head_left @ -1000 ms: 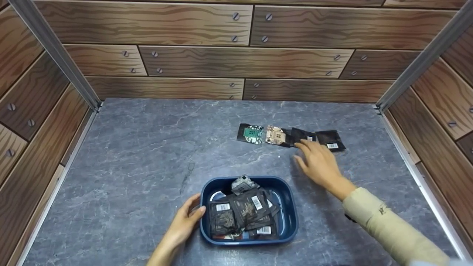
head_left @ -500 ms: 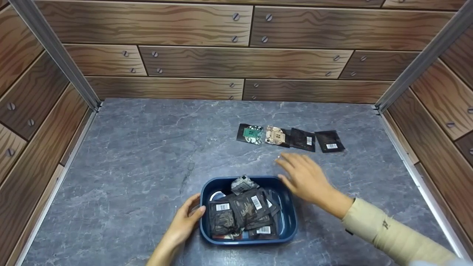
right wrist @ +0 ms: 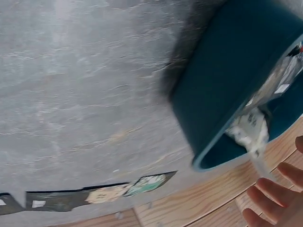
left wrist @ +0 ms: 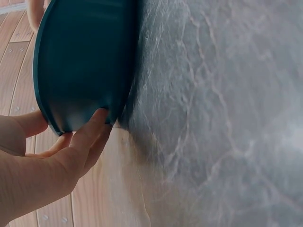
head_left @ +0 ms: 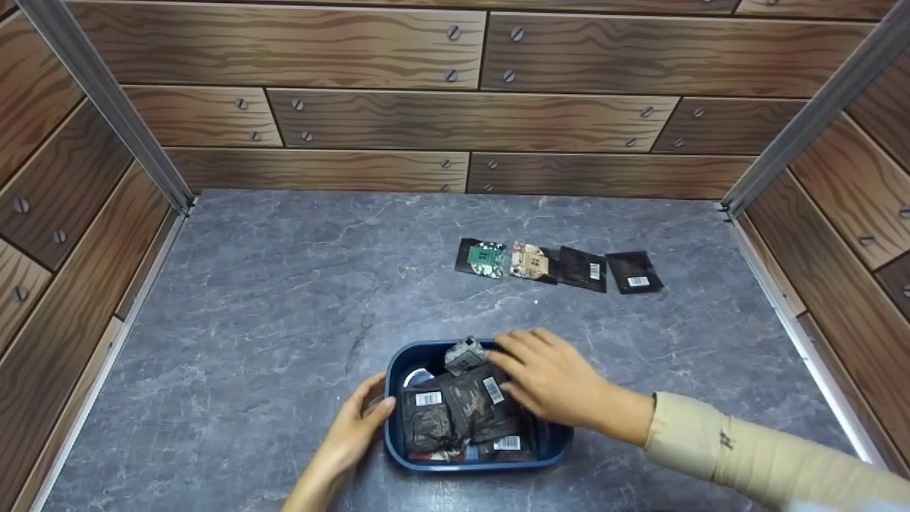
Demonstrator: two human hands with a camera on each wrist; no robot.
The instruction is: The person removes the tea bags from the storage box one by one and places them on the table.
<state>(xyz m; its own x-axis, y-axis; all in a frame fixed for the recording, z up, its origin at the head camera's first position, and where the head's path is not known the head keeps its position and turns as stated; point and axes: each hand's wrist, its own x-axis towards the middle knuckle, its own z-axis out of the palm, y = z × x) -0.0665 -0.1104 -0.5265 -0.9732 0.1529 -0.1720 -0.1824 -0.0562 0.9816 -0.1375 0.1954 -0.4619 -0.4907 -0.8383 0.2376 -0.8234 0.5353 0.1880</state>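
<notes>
A dark blue plastic bin (head_left: pixel 478 466) holds a jumble of flat black packets (head_left: pixel 478 405) with white barcode labels, and a grey-white patterned packet (head_left: pixel 466 357) leans at its back. My left hand (head_left: pixel 353 429) grips the bin's left end, thumb at the rim and fingers along the outer wall (left wrist: pixel 85 61). Over the bin's right side hovers my right hand (head_left: pixel 558 384), fingers loosely extended with nothing visible between them; whether they touch the packets below cannot be told. In the right wrist view, its fingers (right wrist: pixel 274 198) appear near the bin's rim.
Behind the bin lies a row of packets: one with a green print (head_left: pixel 486 259), one with a tan print (head_left: pixel 530 261), then two black ones with barcodes, the rightmost packet (head_left: pixel 635 272) slightly apart. Wood-patterned walls (head_left: pixel 455 121) enclose the grey marbled surface (head_left: pixel 284 299).
My right hand has come back from the row of packets, moving left and nearer to me, to above the bin. The left hand and the bin have stayed put.
</notes>
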